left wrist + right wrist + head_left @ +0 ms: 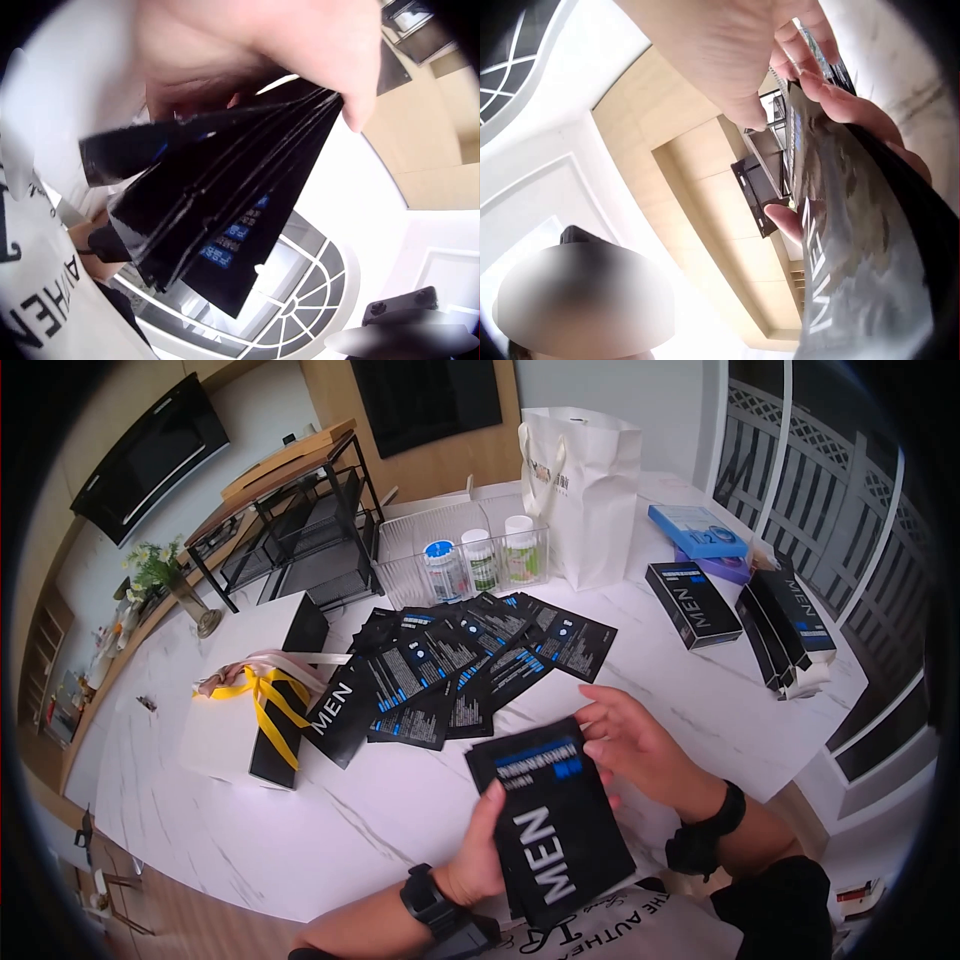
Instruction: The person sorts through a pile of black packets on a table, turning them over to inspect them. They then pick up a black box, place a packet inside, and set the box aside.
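My left hand [478, 855] grips a stack of flat black sachets [550, 815] marked MEN, its thumb across the front. The left wrist view shows several layered sachets [217, 187] fanning out below that hand. Beside the stack's upper right corner is my right hand [650, 750], thumb apart from its loosely bent fingers. In the right wrist view, those fingertips [802, 45] are close to the stack's top edge, with nothing pinched. A heap of similar black sachets [440, 670] lies spread on the marble-patterned table [330, 850], in front of the hands.
Left of the heap stands a white-and-black box [225, 730] with a yellow ribbon. Behind are a clear bin [400, 575] of bottles and a white paper bag [590, 510]. To the right lie a black MEN box [695, 605], an opened black box [785, 630] and a blue box [700, 530].
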The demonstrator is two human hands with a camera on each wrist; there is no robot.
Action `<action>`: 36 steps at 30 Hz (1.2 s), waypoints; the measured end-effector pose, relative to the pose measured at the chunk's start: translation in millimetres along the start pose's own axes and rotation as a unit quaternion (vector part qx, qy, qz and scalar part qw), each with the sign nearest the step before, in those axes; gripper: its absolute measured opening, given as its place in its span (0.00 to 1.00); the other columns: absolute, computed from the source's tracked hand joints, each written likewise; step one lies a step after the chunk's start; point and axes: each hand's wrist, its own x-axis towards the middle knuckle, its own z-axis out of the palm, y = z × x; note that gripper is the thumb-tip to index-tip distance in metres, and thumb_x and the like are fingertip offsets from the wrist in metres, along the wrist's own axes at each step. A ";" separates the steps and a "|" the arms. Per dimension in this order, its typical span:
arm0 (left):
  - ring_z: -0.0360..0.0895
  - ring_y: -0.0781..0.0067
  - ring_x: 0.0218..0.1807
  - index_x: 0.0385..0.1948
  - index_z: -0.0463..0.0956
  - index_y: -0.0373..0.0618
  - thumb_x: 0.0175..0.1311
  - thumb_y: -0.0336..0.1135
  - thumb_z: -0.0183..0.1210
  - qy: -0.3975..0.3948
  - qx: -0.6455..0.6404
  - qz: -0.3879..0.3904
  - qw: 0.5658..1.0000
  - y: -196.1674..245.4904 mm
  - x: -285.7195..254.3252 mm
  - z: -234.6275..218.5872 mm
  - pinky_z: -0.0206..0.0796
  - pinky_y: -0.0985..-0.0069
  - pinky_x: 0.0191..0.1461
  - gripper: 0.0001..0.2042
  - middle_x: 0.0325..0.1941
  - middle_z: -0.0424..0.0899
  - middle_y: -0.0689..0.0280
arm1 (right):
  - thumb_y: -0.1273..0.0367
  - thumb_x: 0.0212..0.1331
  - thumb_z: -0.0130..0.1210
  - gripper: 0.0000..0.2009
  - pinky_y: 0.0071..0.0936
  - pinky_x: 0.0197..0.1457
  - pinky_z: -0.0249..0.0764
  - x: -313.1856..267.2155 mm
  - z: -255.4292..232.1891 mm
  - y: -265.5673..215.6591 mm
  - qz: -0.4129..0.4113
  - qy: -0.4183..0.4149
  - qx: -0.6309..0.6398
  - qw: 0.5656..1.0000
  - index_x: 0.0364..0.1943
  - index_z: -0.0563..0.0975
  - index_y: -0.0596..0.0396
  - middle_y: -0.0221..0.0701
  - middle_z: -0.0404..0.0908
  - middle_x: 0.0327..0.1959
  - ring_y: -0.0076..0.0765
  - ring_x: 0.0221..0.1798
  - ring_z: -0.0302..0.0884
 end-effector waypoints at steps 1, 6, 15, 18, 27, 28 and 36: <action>0.58 0.54 0.63 0.63 0.46 0.43 0.51 0.73 0.32 0.001 -0.013 -0.005 1.000 4.6 1.0 -2.8 0.51 0.59 0.65 0.45 0.63 0.57 0.52 | 0.70 0.58 0.52 0.21 0.18 0.37 0.70 0.6 -1.0 -0.2 0.042 -0.023 0.046 0.998 0.55 0.62 0.56 0.32 0.70 0.43 0.20 0.40 0.69; 0.73 0.63 0.50 0.57 0.59 0.41 0.60 0.64 0.31 0.108 -0.060 0.016 0.992 10.4 0.3 -16.5 0.66 0.68 0.55 0.35 0.52 0.71 0.56 | 0.68 0.56 0.54 0.17 0.14 0.36 0.67 6.4 0.7 23.4 0.016 -0.073 -0.036 0.997 0.49 0.67 0.57 0.28 0.73 0.38 0.17 0.37 0.69; 0.73 0.62 0.50 0.57 0.57 0.40 0.61 0.63 0.30 0.145 0.057 0.063 0.986 3.5 -0.7 -9.5 0.66 0.67 0.55 0.34 0.53 0.71 0.56 | 0.67 0.54 0.56 0.16 0.15 0.37 0.69 4.5 6.1 14.0 0.024 -0.074 -0.090 0.993 0.45 0.69 0.59 0.25 0.74 0.36 0.16 0.34 0.70; 0.73 0.63 0.50 0.57 0.58 0.40 0.63 0.60 0.30 0.158 0.140 0.066 0.975 1.3 -0.4 -16.4 0.67 0.68 0.55 0.32 0.53 0.71 0.56 | 0.68 0.57 0.53 0.14 0.17 0.40 0.70 3.0 12.7 6.8 0.027 -0.089 0.005 0.996 0.44 0.69 0.59 0.26 0.75 0.36 0.17 0.37 0.72; 0.76 0.70 0.45 0.50 0.63 0.38 0.65 0.42 0.45 0.204 0.022 0.043 0.978 0.3 7.4 -22.1 0.72 0.70 0.47 0.18 0.44 0.76 0.61 | 0.69 0.57 0.53 0.17 0.17 0.39 0.69 9.0 5.6 18.5 0.003 0.007 -0.027 1.000 0.46 0.62 0.59 0.30 0.70 0.39 0.17 0.40 0.68; 0.76 0.70 0.45 0.50 0.63 0.38 0.65 0.42 0.45 0.205 0.021 0.043 0.978 1.8 6.8 -23.3 0.72 0.70 0.47 0.18 0.44 0.76 0.61 | 0.69 0.57 0.53 0.17 0.17 0.39 0.69 8.9 5.6 19.0 0.004 0.006 -0.027 1.000 0.46 0.62 0.59 0.30 0.70 0.39 0.17 0.40 0.68; 0.76 0.66 0.46 0.49 0.64 0.38 0.66 0.45 0.42 0.213 -0.015 0.070 0.974 11.5 6.2 -22.9 0.71 0.69 0.50 0.19 0.46 0.75 0.58 | 0.71 0.48 0.61 0.26 0.22 0.43 0.69 6.4 1.9 22.1 -0.003 -0.036 -0.132 0.991 0.49 0.58 0.60 0.35 0.67 0.43 0.24 0.42 0.68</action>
